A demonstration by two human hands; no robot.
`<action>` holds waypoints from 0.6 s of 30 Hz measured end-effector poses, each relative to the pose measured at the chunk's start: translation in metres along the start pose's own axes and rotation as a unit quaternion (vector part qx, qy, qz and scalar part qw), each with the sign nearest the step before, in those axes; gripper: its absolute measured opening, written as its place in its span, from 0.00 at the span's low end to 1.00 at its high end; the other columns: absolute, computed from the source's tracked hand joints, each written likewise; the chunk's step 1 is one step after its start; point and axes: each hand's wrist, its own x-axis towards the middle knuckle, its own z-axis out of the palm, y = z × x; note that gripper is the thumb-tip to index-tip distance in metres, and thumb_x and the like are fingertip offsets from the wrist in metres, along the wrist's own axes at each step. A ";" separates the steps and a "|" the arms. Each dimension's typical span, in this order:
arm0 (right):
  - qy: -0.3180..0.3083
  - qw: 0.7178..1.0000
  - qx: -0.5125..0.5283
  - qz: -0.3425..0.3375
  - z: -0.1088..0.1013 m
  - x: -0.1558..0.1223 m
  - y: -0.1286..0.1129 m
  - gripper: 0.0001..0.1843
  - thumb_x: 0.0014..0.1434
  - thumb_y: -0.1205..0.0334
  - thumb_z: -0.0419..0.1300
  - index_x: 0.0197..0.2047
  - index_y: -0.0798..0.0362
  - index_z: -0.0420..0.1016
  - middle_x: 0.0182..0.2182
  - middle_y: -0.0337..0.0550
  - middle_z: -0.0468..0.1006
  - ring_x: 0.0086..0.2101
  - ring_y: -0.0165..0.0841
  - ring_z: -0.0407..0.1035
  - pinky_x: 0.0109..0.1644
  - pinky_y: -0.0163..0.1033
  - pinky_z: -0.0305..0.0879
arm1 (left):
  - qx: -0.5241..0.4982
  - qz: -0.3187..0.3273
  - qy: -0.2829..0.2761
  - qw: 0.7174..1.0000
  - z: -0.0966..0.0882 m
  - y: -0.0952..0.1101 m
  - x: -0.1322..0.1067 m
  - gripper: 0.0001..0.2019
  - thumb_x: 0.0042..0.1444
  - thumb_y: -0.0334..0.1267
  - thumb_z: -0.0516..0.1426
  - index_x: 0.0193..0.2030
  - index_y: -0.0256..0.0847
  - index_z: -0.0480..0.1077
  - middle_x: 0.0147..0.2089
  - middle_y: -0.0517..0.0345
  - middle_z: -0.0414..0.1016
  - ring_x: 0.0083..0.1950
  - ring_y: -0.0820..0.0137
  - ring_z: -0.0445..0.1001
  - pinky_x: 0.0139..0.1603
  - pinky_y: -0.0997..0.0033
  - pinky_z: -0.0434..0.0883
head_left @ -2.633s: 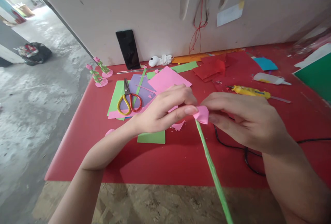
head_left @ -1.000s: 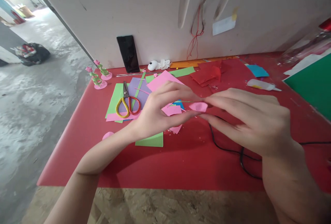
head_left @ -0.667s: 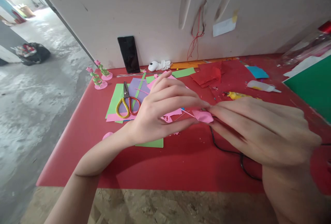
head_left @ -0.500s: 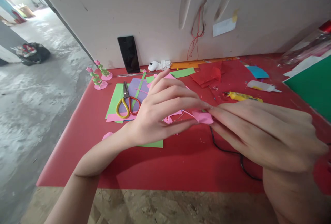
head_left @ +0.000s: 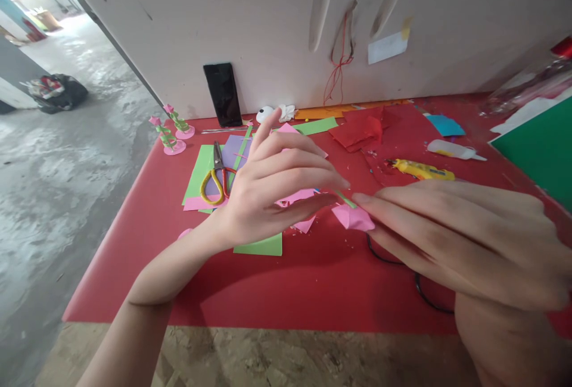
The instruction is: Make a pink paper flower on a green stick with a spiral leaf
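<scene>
My right hand [head_left: 451,238] is closed, its fingertips pinching a small pink paper bud [head_left: 353,218] just above the red table [head_left: 277,286]. A short bit of thin green stem [head_left: 347,199] sticks out of the bud toward my left hand [head_left: 272,187]. The left thumb and index tip meet at the stem's end, while the other left fingers are stretched and fanned out. Whatever else there is of the stem is hidden by my hands.
Yellow-handled scissors [head_left: 218,177] lie on green, purple and pink paper sheets [head_left: 201,167] to the left. A yellow glue gun [head_left: 422,169], its black cord [head_left: 417,283], a glue bottle [head_left: 453,149] and red crepe paper [head_left: 357,128] sit to the right. Two small paper flowers [head_left: 172,131] and a black phone [head_left: 222,94] stand at the back.
The long green stem that pointed toward me is no longer seen below the bud. Both hands dropped slightly, and the left fingertips slid off the bud to the stem's end.
</scene>
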 end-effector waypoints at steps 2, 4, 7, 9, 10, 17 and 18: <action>0.016 0.997 -0.028 -0.066 0.000 0.001 0.000 0.05 0.60 0.71 0.60 0.38 0.52 0.75 0.31 0.42 0.82 0.26 0.28 0.72 0.30 0.38 0.67 | -0.003 0.015 0.010 1.000 0.000 -0.001 0.000 0.03 0.59 0.42 0.58 0.34 0.54 0.72 0.30 0.68 0.75 0.40 0.71 0.74 0.73 0.43 0.50; 0.021 0.996 -0.041 -0.079 0.001 0.003 0.000 0.07 0.59 0.72 0.61 0.36 0.51 0.75 0.30 0.40 0.81 0.24 0.28 0.71 0.28 0.37 0.67 | 0.003 0.040 0.027 0.999 -0.001 -0.001 0.001 0.04 0.59 0.40 0.58 0.33 0.54 0.72 0.30 0.69 0.75 0.39 0.72 0.74 0.73 0.43 0.51; 0.021 0.996 -0.036 -0.074 0.002 0.002 0.000 0.08 0.59 0.73 0.60 0.37 0.50 0.74 0.30 0.39 0.81 0.23 0.27 0.69 0.27 0.37 0.66 | 0.018 0.032 0.021 0.999 0.000 0.000 0.002 0.02 0.59 0.41 0.59 0.35 0.53 0.73 0.30 0.68 0.75 0.40 0.70 0.75 0.71 0.42 0.55; 0.015 0.997 -0.029 -0.064 0.004 -0.001 0.002 0.07 0.62 0.71 0.57 0.39 0.51 0.75 0.32 0.41 0.81 0.25 0.27 0.70 0.29 0.37 0.66 | 0.023 0.010 0.008 1.000 0.000 0.000 0.002 0.04 0.59 0.44 0.58 0.35 0.52 0.73 0.31 0.66 0.75 0.40 0.69 0.75 0.71 0.41 0.54; 0.013 0.998 -0.024 -0.058 0.005 -0.003 0.003 0.07 0.63 0.70 0.55 0.41 0.52 0.75 0.33 0.41 0.81 0.25 0.27 0.70 0.29 0.37 0.67 | 0.021 0.003 0.005 1.000 0.000 0.000 0.002 0.05 0.60 0.44 0.57 0.34 0.52 0.73 0.30 0.66 0.75 0.40 0.69 0.75 0.71 0.40 0.53; 0.000 0.998 0.062 0.021 0.004 0.005 0.003 0.15 0.59 0.64 0.63 0.49 0.52 0.70 0.36 0.42 0.78 0.32 0.27 0.72 0.32 0.32 0.71 | 0.053 0.035 0.041 0.997 -0.003 -0.003 0.001 0.07 0.60 0.40 0.56 0.32 0.55 0.72 0.29 0.70 0.77 0.35 0.71 0.75 0.71 0.41 0.55; -0.020 0.991 0.109 0.069 0.003 0.007 0.002 0.17 0.57 0.61 0.64 0.49 0.52 0.69 0.36 0.41 0.77 0.30 0.26 0.71 0.31 0.31 0.71 | 0.075 0.066 0.067 0.993 -0.003 -0.003 0.002 0.07 0.59 0.36 0.57 0.31 0.54 0.72 0.29 0.71 0.77 0.34 0.72 0.75 0.70 0.42 0.57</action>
